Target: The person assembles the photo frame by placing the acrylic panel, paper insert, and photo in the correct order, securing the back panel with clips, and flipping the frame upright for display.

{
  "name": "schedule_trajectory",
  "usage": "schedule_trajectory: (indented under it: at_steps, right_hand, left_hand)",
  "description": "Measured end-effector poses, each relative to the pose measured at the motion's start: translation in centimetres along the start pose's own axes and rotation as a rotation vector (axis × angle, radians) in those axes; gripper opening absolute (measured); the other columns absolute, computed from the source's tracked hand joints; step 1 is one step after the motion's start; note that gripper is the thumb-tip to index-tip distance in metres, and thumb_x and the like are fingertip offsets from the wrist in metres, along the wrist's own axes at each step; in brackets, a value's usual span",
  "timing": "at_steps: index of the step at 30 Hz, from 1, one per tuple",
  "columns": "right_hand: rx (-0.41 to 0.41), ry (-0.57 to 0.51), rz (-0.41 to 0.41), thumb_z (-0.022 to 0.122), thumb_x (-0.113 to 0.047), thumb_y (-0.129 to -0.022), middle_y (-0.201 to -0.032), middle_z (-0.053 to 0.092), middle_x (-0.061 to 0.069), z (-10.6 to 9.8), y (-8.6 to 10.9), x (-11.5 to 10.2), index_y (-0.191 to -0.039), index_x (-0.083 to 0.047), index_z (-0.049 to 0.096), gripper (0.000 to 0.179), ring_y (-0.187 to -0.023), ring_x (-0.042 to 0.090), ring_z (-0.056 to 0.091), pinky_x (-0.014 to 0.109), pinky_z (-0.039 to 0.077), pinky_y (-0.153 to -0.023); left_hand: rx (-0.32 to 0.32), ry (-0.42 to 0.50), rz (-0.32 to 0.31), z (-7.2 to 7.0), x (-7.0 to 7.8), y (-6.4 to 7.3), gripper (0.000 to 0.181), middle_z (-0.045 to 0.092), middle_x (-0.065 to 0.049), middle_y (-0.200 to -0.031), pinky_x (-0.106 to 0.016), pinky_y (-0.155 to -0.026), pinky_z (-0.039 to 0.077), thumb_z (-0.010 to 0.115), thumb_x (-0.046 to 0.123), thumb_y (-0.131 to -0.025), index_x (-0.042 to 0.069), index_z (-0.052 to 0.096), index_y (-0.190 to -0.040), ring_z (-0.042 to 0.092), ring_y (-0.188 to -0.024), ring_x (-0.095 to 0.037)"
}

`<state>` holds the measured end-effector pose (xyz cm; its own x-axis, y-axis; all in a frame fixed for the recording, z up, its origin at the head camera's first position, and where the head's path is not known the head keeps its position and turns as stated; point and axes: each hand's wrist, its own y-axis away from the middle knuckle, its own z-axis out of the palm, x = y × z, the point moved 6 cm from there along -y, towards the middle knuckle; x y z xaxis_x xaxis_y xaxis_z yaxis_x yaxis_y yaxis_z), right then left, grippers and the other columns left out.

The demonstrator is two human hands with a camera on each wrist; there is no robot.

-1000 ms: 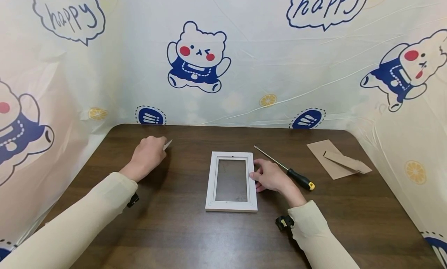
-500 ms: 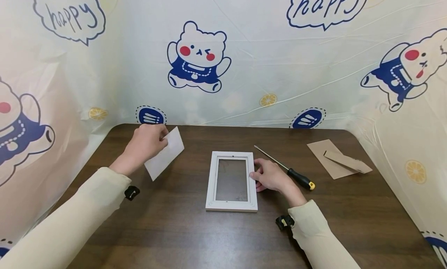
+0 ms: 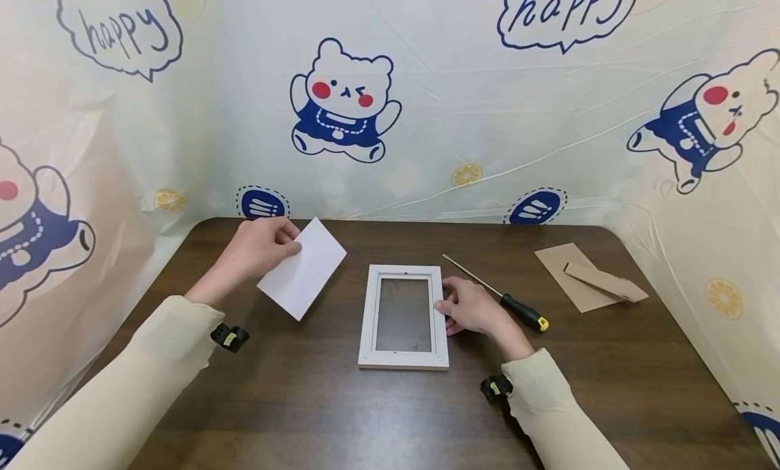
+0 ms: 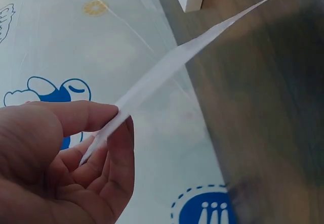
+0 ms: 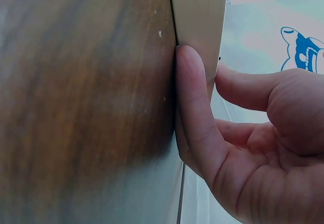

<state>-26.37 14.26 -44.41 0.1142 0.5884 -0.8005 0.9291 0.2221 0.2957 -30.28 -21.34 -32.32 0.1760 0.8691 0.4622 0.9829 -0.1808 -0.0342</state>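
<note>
A white picture frame (image 3: 369, 317) lies flat on a dark wood-grain table (image 3: 390, 416). To its left, apart from it, a person's left hand (image 3: 258, 246) pinches a white sheet (image 3: 311, 267) between thumb and fingers, near one edge. The sheet is tilted, with a corner pointing toward the frame. It looks thin, smooth and feather-light. The left wrist view, nearly edge-on, shows a slight bend, so it would probably flex or crease under a hard squeeze; a light pinch at the edge should suit it.

At the frame's right side, the right hand (image 3: 478, 309) grips the border, thumb at the face and fingers along the outer side. The frame seems rigid and fairly light, best taken by its solid borders. These are rectangular, stepped inward like shallow ledges, and matt. The greyish opening (image 3: 403, 314) bears faint smudges; whether it holds a clear pane cannot be told, but any pane would likely be the fragile part.

Right of the frame, beyond the right hand, lies a screwdriver (image 3: 521, 309) with a slim metal shaft and a black, yellow-ended handle. Farther right, a tan strip (image 3: 600, 282) lies across a flat tan board (image 3: 581, 297), resembling fibreboard.
</note>
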Motion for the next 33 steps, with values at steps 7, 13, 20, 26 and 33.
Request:
schedule_trajectory:
  at_steps: [7,13,20,26,33]
  right_hand:
    - [-0.002,-0.001,0.003,0.068,-0.008,-0.104,-0.097,0.065,0.017,0.0,0.0,0.0,-0.155,0.003,0.045,0.057,-0.07,0.023,0.069,0.035,0.063,-0.061]
    - [-0.003,-0.008,0.004,0.067,-0.008,-0.104,-0.098,0.065,0.017,0.0,0.0,0.0,-0.155,0.003,0.045,0.056,-0.07,0.023,0.069,0.035,0.063,-0.061]
    - [0.0,0.003,0.004,0.067,-0.009,-0.105,-0.097,0.065,0.016,0.1,0.0,0.0,-0.155,0.002,0.045,0.056,-0.069,0.022,0.069,0.035,0.063,-0.061]
    - [0.0,0.008,0.006,0.068,-0.009,-0.104,-0.099,0.065,0.017,0.1,-0.1,0.0,-0.155,0.002,0.045,0.057,-0.07,0.023,0.069,0.035,0.063,-0.061]
    - [-0.002,-0.007,0.001,0.067,-0.008,-0.104,-0.098,0.065,0.017,0.1,0.0,-0.1,-0.155,0.002,0.045,0.056,-0.07,0.023,0.069,0.035,0.063,-0.061]
  left_hand:
    - [-0.037,0.092,-0.039,1.5,-0.5,-0.1,0.025,0.073,-0.014,-0.104,-0.041,-0.081,0.053,0.07,0.022,-0.102,0.004,0.071,-0.118,0.064,-0.094,-0.031]
    - [-0.072,0.192,-0.09,3.0,-0.6,0.0,0.028,0.073,-0.015,-0.108,-0.039,-0.083,0.055,0.071,0.023,-0.102,0.004,0.069,-0.123,0.065,-0.096,-0.031]
    - [-0.115,0.3,-0.13,4.6,-0.3,0.2,0.032,0.073,-0.015,-0.112,-0.038,-0.086,0.056,0.071,0.024,-0.102,0.005,0.066,-0.127,0.066,-0.101,-0.033]
    - [-0.13,0.375,-0.164,5.7,-0.3,0.4,0.033,0.072,-0.016,-0.116,-0.045,-0.094,0.059,0.071,0.022,-0.103,0.004,0.064,-0.129,0.068,-0.102,-0.031]
    - [-0.138,0.422,-0.169,6.5,-0.1,0.5,0.032,0.071,-0.016,-0.115,-0.051,-0.097,0.056,0.071,0.021,-0.102,0.004,0.065,-0.129,0.069,-0.1,-0.03]
